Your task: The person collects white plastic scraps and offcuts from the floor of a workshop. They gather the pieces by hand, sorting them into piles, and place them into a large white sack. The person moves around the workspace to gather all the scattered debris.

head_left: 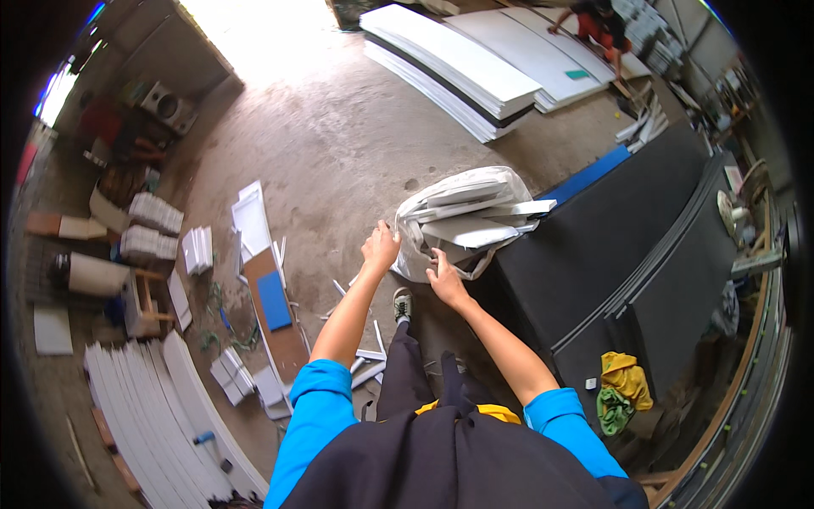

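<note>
A translucent plastic sack (405,265) lies tilted ahead of me, stuffed with white board offcuts (471,231) that poke out toward the right. At the sack's left edge, my left hand (381,247) has its fingers curled on the plastic. My right hand (447,280) is at the near rim, thumb and forefinger bent against the sack; the other fingers are partly hidden. Dark sheet stacks (577,246) stand right beside the sack.
White panels (449,68) are stacked beyond the sack; a person (600,30) bends over sheets at the far right. To the left lie a brown board (275,327) with a blue piece, scattered white strips (366,369) and long white panels (153,416). Cloths (623,382) rest at right.
</note>
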Tool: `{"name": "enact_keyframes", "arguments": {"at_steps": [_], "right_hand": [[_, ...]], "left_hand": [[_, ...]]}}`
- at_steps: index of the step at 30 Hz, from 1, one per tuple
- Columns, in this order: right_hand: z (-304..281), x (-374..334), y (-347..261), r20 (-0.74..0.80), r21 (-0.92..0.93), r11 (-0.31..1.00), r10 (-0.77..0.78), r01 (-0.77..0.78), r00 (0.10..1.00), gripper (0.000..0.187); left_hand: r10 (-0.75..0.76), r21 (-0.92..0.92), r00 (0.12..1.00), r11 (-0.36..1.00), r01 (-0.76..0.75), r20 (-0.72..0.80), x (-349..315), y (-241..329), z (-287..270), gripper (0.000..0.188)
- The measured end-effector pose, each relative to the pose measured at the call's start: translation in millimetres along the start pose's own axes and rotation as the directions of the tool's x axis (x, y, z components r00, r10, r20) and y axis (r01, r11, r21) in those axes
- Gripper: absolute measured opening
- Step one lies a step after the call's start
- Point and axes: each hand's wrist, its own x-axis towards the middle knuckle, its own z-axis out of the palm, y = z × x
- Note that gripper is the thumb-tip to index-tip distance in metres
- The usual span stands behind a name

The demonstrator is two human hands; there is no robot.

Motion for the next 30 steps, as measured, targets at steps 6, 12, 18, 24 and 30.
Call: {"name": "enact_keyframes", "arguments": {"at_steps": [6, 12, 18, 24, 30], "right_hand": [[-32.1, -61.2, -22.5, 0.207, 0.102, 0.990, 0.071, -0.093, 0.976, 0.028], [7.2, -145.6, 20.0, 0.576, 0.122, 0.963, 0.127, -0.239, 0.808, 0.024], [16.6, -253.2, 161.8, 0.710, -0.418, 0.903, 0.257, 0.098, 0.656, 0.024], [11.2, -327.5, 215.0, 0.718, -0.649, 0.748, 0.542, 0.138, 0.437, 0.025], [80.8, -339.9, 173.1, 0.695, -0.651, 0.685, 0.364, 0.327, 0.620, 0.022]], "left_hand": [[-0.225, -0.359, 0.974, 0.911, 0.201, -0.026, -136.2, -22.6, 17.4, 0.042], [-0.574, -0.643, 0.814, 0.591, 0.487, 0.089, -337.9, -116.1, 100.3, 0.040], [-0.954, -0.435, 0.183, 0.063, 0.898, 0.239, -649.5, -189.1, 207.7, 0.044], [-0.950, -0.510, -0.103, -0.248, 0.824, 0.295, -840.9, -167.6, 264.0, 0.031], [-0.979, -0.706, 0.082, -0.077, 0.704, 0.188, -881.0, -223.6, 263.0, 0.028]]}}
